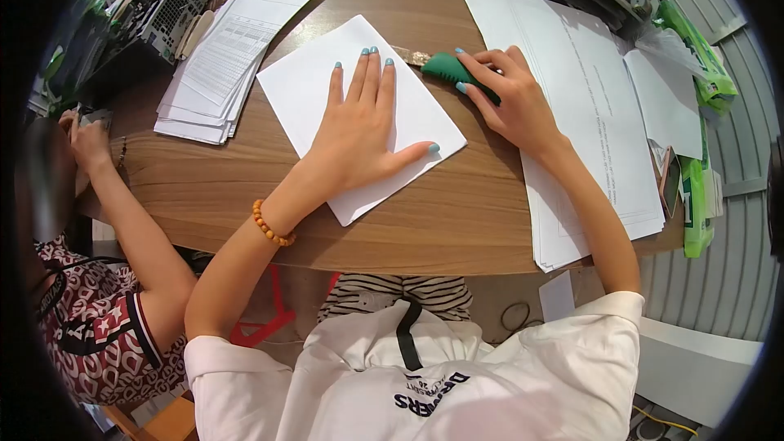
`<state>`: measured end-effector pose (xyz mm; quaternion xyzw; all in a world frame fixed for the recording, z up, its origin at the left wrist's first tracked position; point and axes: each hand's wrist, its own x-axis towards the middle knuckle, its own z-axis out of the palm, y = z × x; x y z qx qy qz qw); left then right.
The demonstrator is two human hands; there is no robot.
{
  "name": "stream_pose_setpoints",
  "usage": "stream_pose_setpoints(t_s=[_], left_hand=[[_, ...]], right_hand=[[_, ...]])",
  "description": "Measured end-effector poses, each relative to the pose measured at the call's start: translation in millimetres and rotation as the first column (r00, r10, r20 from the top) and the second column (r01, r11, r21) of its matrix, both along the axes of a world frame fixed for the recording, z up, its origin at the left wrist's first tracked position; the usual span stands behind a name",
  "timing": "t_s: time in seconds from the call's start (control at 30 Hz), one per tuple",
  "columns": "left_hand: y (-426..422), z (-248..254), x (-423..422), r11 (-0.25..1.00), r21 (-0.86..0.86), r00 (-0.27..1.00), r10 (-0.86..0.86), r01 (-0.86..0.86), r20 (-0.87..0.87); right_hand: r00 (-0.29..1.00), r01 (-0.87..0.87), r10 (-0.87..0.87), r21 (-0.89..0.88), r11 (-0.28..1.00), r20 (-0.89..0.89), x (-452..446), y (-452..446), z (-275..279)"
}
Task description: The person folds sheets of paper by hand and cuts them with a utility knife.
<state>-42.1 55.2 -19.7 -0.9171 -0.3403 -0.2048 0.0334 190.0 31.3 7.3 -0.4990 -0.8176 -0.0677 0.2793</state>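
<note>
My left hand lies flat on a white sheet of paper, which looks folded or stacked and sits at an angle on the desk. Its fingers are stretched out and the thumb points right. Just beyond the paper's upper right edge, my right hand is closed around the green handle of a knife. The mottled blade points left towards the paper's edge; whether it touches the paper I cannot tell. The right wrist passes over the edge of a large paper stack.
A pile of printed sheets lies at the left. Large papers cover the right side of the wooden desk. Green packets stand at its right end. A computer case is at the back left. Another person's arm rests at far left.
</note>
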Motion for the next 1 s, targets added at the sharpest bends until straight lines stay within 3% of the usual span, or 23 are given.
stream_pose_setpoints(t_s=[0.27,0.37,0.47,0.6,0.67,0.7,0.73,0.77,0.8,0.87,0.9,0.97,1.0], left_hand=[[-0.7,0.9,0.1,1.000,-0.004,1.000,0.018,-0.018,-0.024],[-1.9,2.8,-0.6,0.999,-0.030,0.999,-0.037,0.037,-0.014],[-2.9,3.3,0.1,0.998,-0.049,0.999,-0.040,0.040,-0.006],[-5.5,8.8,0.5,0.991,-0.136,0.999,-0.002,-0.003,-0.036],[-6.2,7.1,0.7,0.994,-0.113,1.000,0.004,-0.002,0.015],[-5.7,6.3,0.5,0.995,-0.102,0.998,-0.002,0.008,0.057],[-5.3,6.1,-0.1,0.995,-0.096,0.998,0.007,0.000,0.066],[-5.1,6.3,-0.2,0.994,-0.108,0.997,-0.009,0.018,0.078],[-5.0,5.8,-0.4,0.992,-0.119,0.996,-0.026,0.037,0.088],[-4.7,5.6,0.3,0.994,-0.108,0.998,-0.023,0.029,0.063],[-4.7,5.1,0.3,0.994,-0.106,0.999,-0.024,0.027,0.028],[-5.1,6.0,0.0,0.996,-0.085,1.000,-0.022,0.022,0.008],[-5.3,6.5,-0.5,0.994,-0.102,0.999,-0.035,0.036,0.017]], right_hand=[[0.999,-0.035,0.037,0.073,0.997,-0.022,-17.7,73.7,-6.5],[0.994,0.104,-0.100,0.197,0.975,-0.034,-15.0,96.4,-7.9],[0.957,0.288,-0.284,0.083,0.954,-0.052,-5.2,90.7,1.8],[0.959,0.284,-0.284,0.058,0.957,-0.003,4.5,70.9,1.9],[0.963,0.204,-0.180,0.104,0.973,-0.201,-4.6,54.4,5.6],[0.966,0.194,-0.170,0.114,0.974,-0.194,-11.7,40.6,9.1],[0.786,0.030,-0.251,-0.371,0.928,-0.565,-20.5,23.5,15.5],[0.483,-0.320,-0.481,-0.659,0.681,-0.732,-27.1,12.5,23.3],[0.493,-0.320,-0.472,-0.657,0.683,-0.731,-31.9,7.2,31.9],[0.450,-0.423,-0.596,-0.747,0.513,-0.665,-39.2,1.2,47.1],[0.459,-0.422,-0.586,-0.744,0.518,-0.668,-38.6,5.2,46.3],[0.713,-0.367,-0.467,-0.846,0.387,-0.523,-32.9,23.9,36.2],[0.728,-0.337,-0.498,-0.879,0.339,-0.471,-36.9,28.7,38.8]])
